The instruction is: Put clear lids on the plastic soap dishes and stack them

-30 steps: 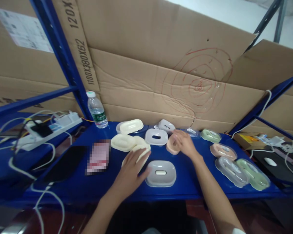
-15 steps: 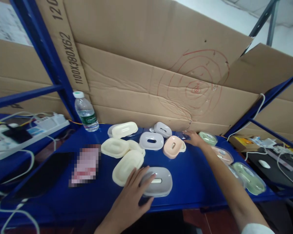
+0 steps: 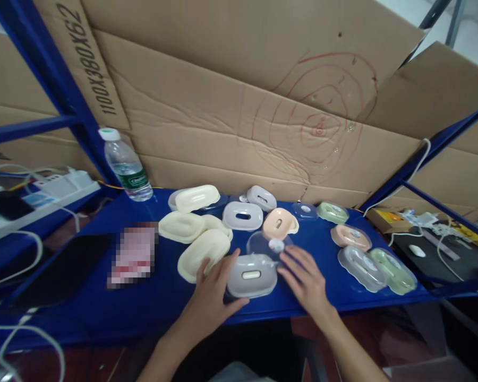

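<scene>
A grey oval soap dish (image 3: 258, 286) with a slot in its middle lies near the table's front edge. My left hand (image 3: 213, 292) grips its left end, thumb at the front edge and fingers at the back. Between its fingertips my right hand (image 3: 305, 278) pinches a clear plastic lid (image 3: 258, 243) with a round white sticker, just behind and above the grey dish. Cream oval pieces (image 3: 205, 252) lie beside my left fingers. Behind the lid are a pale lilac dish (image 3: 242, 209) and a peach dish (image 3: 279, 222).
On the right stand several lidded dishes, among them a peach one (image 3: 350, 236) and a green one (image 3: 394, 270). A clear lid (image 3: 305, 211) lies at the back. A water bottle (image 3: 129, 170), a blurred pink packet (image 3: 133, 254) and cables are on the left. Cardboard (image 3: 207, 106) walls the back.
My right hand has come from the back right to the grey dish, bringing a clear lid. My left hand stays at the dish's left end. The view has shifted slightly.
</scene>
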Motion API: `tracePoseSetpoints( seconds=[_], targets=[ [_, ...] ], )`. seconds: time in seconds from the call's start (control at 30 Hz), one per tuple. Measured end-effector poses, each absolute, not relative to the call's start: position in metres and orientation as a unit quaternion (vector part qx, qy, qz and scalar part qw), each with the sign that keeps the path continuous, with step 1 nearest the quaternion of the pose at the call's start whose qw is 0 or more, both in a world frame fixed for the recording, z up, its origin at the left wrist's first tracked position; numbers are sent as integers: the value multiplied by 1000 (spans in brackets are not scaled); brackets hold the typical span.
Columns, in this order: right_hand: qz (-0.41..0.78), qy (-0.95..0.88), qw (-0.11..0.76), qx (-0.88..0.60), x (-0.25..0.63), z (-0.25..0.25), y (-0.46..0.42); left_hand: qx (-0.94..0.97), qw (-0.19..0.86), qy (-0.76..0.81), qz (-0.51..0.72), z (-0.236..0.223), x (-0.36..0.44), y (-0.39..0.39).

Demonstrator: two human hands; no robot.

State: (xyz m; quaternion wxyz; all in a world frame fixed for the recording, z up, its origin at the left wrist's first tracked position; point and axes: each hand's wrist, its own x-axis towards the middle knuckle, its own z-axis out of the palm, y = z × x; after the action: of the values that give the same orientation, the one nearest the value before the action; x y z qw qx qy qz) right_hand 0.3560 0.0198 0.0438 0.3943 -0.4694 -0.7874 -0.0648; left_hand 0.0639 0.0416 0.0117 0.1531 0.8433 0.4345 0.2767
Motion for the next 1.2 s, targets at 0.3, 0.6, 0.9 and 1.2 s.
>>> tracePoseSetpoints(
  seconds=[0.3,0.6,0.9,1.2],
  targets=[
    [78,-857,281,-425,319,36,-7,844,150,436,275,15,63,38],
    [166,-850,273,-419,330,36,-12,856,130,417,276,11,60,37],
    [62,-899,192,-390,318,49,-4,844,119,440,282,1,60,39],
    [78,-922,134,-355,323,65,-2,839,144,454,263,7,60,35]
  ],
)
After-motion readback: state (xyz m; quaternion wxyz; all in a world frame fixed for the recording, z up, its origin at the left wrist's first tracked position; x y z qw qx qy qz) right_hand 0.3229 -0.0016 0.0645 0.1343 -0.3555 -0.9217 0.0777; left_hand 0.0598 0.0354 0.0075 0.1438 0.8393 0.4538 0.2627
